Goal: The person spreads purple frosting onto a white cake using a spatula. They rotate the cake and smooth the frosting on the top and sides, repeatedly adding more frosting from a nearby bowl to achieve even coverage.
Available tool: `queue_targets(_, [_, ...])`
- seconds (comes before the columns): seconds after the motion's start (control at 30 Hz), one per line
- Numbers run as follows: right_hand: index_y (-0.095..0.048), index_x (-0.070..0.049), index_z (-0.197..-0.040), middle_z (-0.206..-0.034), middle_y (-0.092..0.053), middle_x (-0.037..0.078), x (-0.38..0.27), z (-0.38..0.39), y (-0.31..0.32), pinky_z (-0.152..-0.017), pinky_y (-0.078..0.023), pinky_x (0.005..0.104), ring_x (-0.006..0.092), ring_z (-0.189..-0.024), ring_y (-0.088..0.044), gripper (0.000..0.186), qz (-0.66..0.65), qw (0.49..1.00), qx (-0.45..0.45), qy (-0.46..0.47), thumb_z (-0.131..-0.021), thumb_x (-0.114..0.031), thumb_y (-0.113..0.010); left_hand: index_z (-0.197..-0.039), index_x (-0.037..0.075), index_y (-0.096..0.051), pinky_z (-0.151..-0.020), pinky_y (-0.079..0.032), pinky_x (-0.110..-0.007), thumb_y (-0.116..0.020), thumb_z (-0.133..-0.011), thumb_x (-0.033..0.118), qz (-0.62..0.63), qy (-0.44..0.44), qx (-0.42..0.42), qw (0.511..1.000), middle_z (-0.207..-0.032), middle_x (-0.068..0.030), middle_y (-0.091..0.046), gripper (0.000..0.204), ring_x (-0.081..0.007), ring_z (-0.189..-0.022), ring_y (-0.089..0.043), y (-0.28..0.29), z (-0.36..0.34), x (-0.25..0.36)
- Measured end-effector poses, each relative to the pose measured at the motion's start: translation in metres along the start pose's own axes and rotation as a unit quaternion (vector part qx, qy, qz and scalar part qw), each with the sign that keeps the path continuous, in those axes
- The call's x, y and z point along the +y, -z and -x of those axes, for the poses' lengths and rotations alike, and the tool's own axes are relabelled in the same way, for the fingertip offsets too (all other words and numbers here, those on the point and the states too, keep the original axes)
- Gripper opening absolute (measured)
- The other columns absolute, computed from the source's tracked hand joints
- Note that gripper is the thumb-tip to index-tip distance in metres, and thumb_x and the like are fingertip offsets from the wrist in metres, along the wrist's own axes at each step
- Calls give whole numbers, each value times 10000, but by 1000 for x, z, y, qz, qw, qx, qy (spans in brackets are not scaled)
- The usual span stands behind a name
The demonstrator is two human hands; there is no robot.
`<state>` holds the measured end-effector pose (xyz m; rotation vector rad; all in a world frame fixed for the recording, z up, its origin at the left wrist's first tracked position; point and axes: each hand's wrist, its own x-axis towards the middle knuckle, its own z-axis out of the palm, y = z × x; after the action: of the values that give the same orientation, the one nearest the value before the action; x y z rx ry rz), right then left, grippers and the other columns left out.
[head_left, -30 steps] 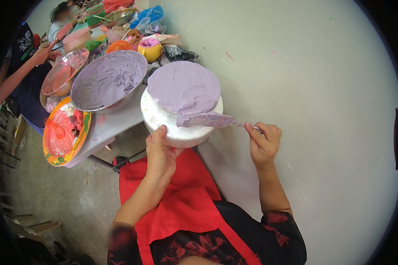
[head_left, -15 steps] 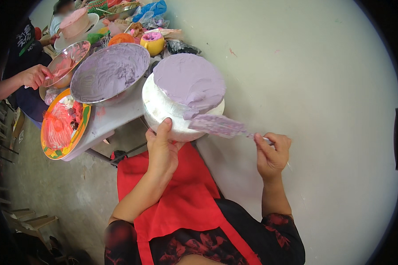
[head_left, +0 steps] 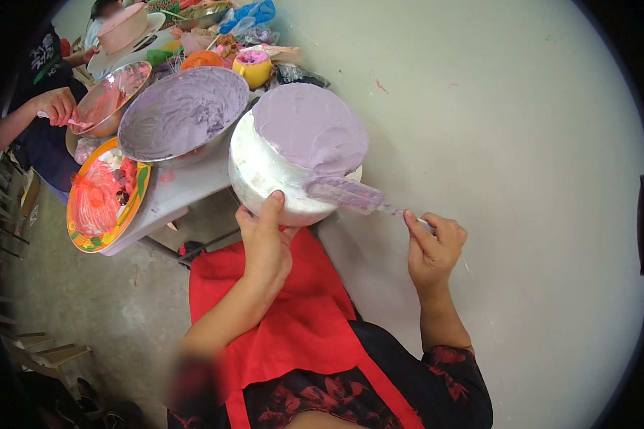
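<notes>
A round white foam cake dummy [head_left: 249,171] is tilted in front of me, its top covered with lilac icing [head_left: 309,125]. My left hand [head_left: 266,239] holds its near lower side, thumb on the white wall and fingers partly hidden underneath. In my right hand [head_left: 436,247] is the handle of an icing spatula [head_left: 345,194]. Its lilac-smeared blade lies against the dummy's side, just below the near rim of the iced top. Much of the wall on the left is bare white, with the far side hidden from sight.
On the table [head_left: 166,204] at left stand a large bowl of lilac icing [head_left: 182,114], a metal bowl of pink icing [head_left: 114,96] and a patterned plate [head_left: 107,196]. Behind are a yellow cup [head_left: 252,69] and plastic bags. A co-worker's hand [head_left: 56,107] holds a pink-smeared tool. A pale wall [head_left: 522,143] rises at right.
The spatula blade has turned slightly and shifted a little left along the dummy's side, my right hand moving with it. The co-worker's hand has lifted its tool partly from the pink bowl.
</notes>
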<state>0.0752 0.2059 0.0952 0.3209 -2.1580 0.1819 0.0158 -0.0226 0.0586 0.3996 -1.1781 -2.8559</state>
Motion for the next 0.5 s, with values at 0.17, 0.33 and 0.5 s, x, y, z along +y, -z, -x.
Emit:
queue_targets(0.17, [-757, -192, -977, -821, -587, -20, 15, -2, 9, -733, -318, 308, 150, -696, -493, 373, 6, 1000, 13, -11, -662, 4, -711, -1276, 39, -424, -923, -485, -454, -570, -891, 372, -5, 13, -25, 1000, -1256, -142, -542, 530, -261, -1127, -570, 8, -5, 1])
queue_targets(0.33, [-756, -181, -952, -814, -584, -14, 19, -7, 15, -732, -322, 314, 157, -697, -493, 368, -34, 999, 34, 0, -646, 16, -698, -1259, 29, -369, -925, -481, -489, -593, -889, 328, 44, 44, -50, 997, -1251, -149, -516, 526, -270, -1121, -563, 12, -9, 6])
queue_targets(0.5, [-755, -195, -953, -816, -583, -15, 12, -29, 7, -737, -311, 317, 163, -699, -490, 381, -60, 995, 21, 70, -647, 20, -685, -1280, 30, -375, -934, -470, -490, -561, -889, 361, 12, 52, -61, 997, -1273, -148, -516, 545, -275, -1140, -552, 11, -4, 12])
